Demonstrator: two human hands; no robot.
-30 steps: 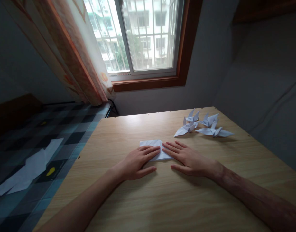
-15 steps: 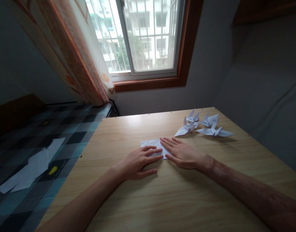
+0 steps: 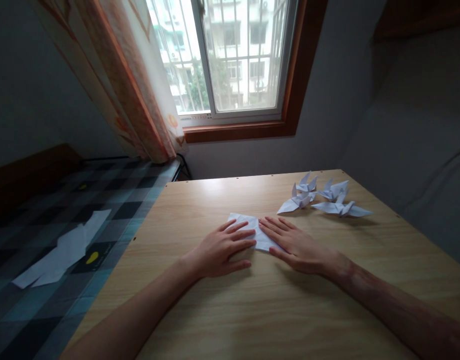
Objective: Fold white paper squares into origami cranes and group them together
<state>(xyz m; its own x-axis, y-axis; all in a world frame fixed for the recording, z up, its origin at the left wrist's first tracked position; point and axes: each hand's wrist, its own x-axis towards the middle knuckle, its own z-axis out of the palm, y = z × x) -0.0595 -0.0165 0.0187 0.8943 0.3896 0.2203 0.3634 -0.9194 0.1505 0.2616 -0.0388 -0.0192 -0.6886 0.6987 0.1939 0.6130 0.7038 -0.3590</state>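
A creased sheet of white paper (image 3: pixel 262 239) lies flat on the wooden table (image 3: pixel 230 305). On its left part rests my left hand (image 3: pixel 225 249), palm down with the fingers stretched and apart. My right hand (image 3: pixel 295 245) lies flat over the right part of the sheet, its fingers extended toward the left hand. Both hands partly cover the paper, so its full outline is hidden. Just beyond the right hand stand several folded white paper cranes (image 3: pixel 340 206), grouped near the table's far right corner.
Left of the table is a bed with a checked cover (image 3: pixel 140 185), where strips of white paper (image 3: pixel 70 247) lie. A curtain (image 3: pixel 128 85) hangs beside the barred window (image 3: pixel 248 65) behind the table. A grey wall (image 3: pixel 413 135) borders the right side.
The view has shifted slightly, so everything sits a little further right. The paper looks turned a little, and the fingers of my left hand are spread wider. Both hands stay on the sheet.
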